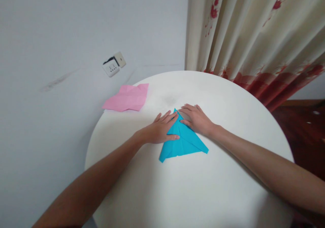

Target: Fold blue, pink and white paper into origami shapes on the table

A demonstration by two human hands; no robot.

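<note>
A blue sheet of paper [182,145], folded into a rough triangle, lies on the white round table [198,187] with its tip pointing away from me. My left hand [162,128] rests flat over the paper's left side, fingers spread and thumb across its middle. On the right edge near the tip lies my right hand [195,118], its thumb and fingertips touching the paper and its fingers stretched out. Creases run down from the tip, and both lower corners stick out as narrow flaps. Part of the left edge is hidden under my left hand.
A creased pink sheet of paper [128,99] lies at the table's far left edge, partly overhanging it. Behind stands a pale wall with a socket [111,67]. A cream and red curtain [243,35] hangs at the back right, close to the table's rim.
</note>
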